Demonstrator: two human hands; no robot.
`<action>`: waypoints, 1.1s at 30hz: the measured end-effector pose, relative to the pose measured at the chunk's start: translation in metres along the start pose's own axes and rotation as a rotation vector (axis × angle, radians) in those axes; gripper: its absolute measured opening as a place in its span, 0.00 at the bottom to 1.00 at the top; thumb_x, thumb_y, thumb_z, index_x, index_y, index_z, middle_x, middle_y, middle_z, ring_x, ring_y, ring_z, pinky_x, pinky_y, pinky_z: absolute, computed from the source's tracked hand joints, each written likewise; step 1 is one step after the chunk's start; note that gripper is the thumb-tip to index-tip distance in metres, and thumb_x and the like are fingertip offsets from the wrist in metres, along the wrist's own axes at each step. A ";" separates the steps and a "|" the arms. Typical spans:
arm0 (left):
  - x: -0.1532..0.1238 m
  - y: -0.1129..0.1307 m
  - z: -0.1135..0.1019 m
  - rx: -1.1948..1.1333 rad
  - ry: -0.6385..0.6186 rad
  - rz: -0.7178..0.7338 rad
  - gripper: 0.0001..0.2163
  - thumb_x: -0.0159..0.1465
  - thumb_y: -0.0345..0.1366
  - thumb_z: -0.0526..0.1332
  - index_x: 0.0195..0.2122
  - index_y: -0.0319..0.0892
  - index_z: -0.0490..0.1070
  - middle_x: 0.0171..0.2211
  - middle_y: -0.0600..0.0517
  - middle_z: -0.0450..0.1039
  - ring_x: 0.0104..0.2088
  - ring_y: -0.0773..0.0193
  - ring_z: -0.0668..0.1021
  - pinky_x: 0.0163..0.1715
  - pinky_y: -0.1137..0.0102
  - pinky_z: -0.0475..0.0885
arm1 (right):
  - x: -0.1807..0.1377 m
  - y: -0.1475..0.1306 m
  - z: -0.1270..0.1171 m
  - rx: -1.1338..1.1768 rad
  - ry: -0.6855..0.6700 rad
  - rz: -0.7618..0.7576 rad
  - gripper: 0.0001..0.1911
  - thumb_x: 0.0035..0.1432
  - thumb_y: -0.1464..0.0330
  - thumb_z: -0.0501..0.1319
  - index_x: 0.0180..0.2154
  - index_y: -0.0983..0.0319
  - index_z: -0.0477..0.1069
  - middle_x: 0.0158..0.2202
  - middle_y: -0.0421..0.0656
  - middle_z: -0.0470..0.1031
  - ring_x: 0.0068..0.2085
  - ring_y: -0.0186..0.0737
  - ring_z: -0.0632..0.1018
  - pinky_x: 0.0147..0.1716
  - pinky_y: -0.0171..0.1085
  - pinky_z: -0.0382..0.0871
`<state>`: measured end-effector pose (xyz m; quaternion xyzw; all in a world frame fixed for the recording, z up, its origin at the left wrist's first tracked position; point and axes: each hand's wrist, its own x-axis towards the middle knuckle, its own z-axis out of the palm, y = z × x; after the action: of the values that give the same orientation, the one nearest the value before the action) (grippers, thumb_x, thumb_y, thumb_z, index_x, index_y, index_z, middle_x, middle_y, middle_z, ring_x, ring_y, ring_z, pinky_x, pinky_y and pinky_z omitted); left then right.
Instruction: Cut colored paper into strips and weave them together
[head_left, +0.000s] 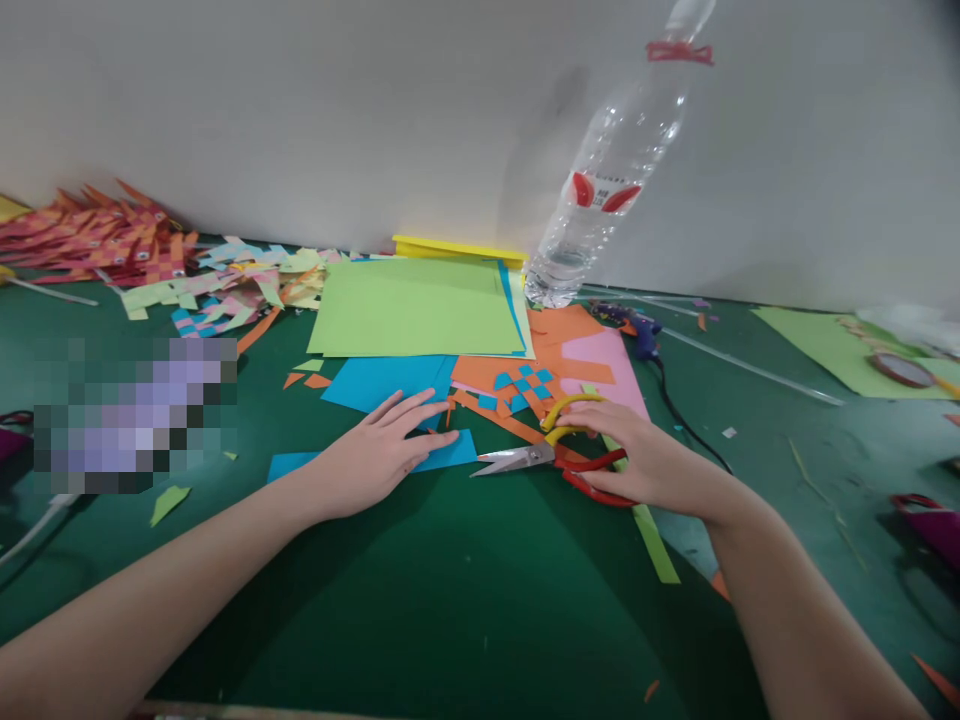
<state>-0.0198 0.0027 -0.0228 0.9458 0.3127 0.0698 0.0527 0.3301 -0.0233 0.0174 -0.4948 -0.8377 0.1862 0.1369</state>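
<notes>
My left hand (390,440) lies with fingers stretched out over a strip of blue paper (456,452), touching it. Scissors (525,457) with one yellow and one red handle are in my right hand (630,450), their blades slightly apart and pointing left at the strip's right end. Just behind my hands, a small woven piece of blue and orange paper (529,385) lies on orange and pink sheets. A larger blue sheet (375,382) shows beyond my left fingers. One green paper strip (656,545) runs out from under my right hand.
A stack of green sheets (420,305) lies at the back, with a tilted plastic bottle (600,190) beside it against the wall. Woven red-orange paper pieces (97,240) are heaped far left. A glue gun (637,328) with its cord and a roll of tape (902,370) are right.
</notes>
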 end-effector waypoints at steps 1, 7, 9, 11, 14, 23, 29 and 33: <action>0.000 0.000 0.000 -0.001 0.002 -0.001 0.20 0.73 0.32 0.46 0.64 0.56 0.58 0.69 0.55 0.49 0.69 0.57 0.48 0.66 0.52 0.49 | 0.001 -0.001 0.001 0.003 0.001 -0.008 0.22 0.51 0.62 0.64 0.50 0.54 0.71 0.55 0.47 0.73 0.59 0.55 0.70 0.57 0.57 0.65; 0.001 0.003 -0.004 0.001 -0.024 -0.013 0.21 0.73 0.31 0.45 0.63 0.56 0.59 0.69 0.55 0.49 0.69 0.55 0.46 0.66 0.50 0.50 | 0.005 -0.009 0.006 -0.031 -0.034 -0.057 0.21 0.53 0.63 0.64 0.50 0.54 0.71 0.55 0.46 0.73 0.58 0.54 0.71 0.59 0.58 0.61; 0.002 0.003 -0.005 0.004 -0.024 -0.018 0.21 0.72 0.30 0.46 0.63 0.56 0.59 0.68 0.56 0.50 0.69 0.55 0.46 0.66 0.50 0.50 | 0.004 -0.008 0.005 -0.020 -0.040 -0.052 0.21 0.53 0.63 0.64 0.50 0.54 0.71 0.55 0.46 0.73 0.58 0.54 0.71 0.58 0.58 0.62; 0.002 0.004 -0.006 0.001 -0.028 -0.021 0.21 0.72 0.30 0.46 0.63 0.56 0.59 0.68 0.56 0.51 0.69 0.55 0.47 0.66 0.50 0.49 | 0.003 -0.006 0.004 -0.008 -0.042 -0.036 0.21 0.53 0.64 0.64 0.50 0.53 0.71 0.55 0.46 0.73 0.58 0.54 0.71 0.58 0.57 0.63; 0.002 0.003 -0.006 -0.002 -0.055 -0.025 0.22 0.71 0.29 0.47 0.64 0.56 0.58 0.69 0.56 0.49 0.69 0.55 0.47 0.66 0.50 0.49 | 0.002 -0.006 0.003 -0.023 -0.043 -0.011 0.21 0.52 0.64 0.64 0.50 0.53 0.70 0.56 0.45 0.73 0.59 0.54 0.70 0.58 0.57 0.63; 0.001 0.001 -0.004 0.000 -0.085 -0.014 0.37 0.59 0.15 0.46 0.65 0.57 0.54 0.70 0.58 0.42 0.70 0.57 0.41 0.66 0.49 0.47 | 0.007 -0.021 0.012 -0.037 -0.043 -0.050 0.20 0.55 0.60 0.63 0.50 0.54 0.69 0.54 0.47 0.73 0.58 0.55 0.71 0.58 0.57 0.62; 0.000 0.000 -0.004 0.000 -0.070 -0.002 0.36 0.60 0.16 0.46 0.65 0.59 0.53 0.70 0.57 0.41 0.70 0.56 0.43 0.66 0.48 0.47 | 0.005 -0.015 0.008 -0.009 -0.109 -0.052 0.21 0.56 0.61 0.63 0.52 0.53 0.68 0.56 0.46 0.71 0.59 0.54 0.69 0.59 0.58 0.60; 0.000 -0.001 -0.003 -0.007 -0.065 -0.002 0.35 0.61 0.17 0.47 0.65 0.58 0.53 0.70 0.58 0.42 0.70 0.56 0.43 0.66 0.49 0.48 | 0.002 -0.011 0.004 -0.016 -0.095 -0.029 0.20 0.54 0.62 0.64 0.50 0.52 0.71 0.54 0.45 0.73 0.57 0.55 0.71 0.58 0.58 0.61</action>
<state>-0.0208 0.0036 -0.0198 0.9470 0.3116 0.0401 0.0664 0.3189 -0.0270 0.0185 -0.4744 -0.8517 0.2008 0.0957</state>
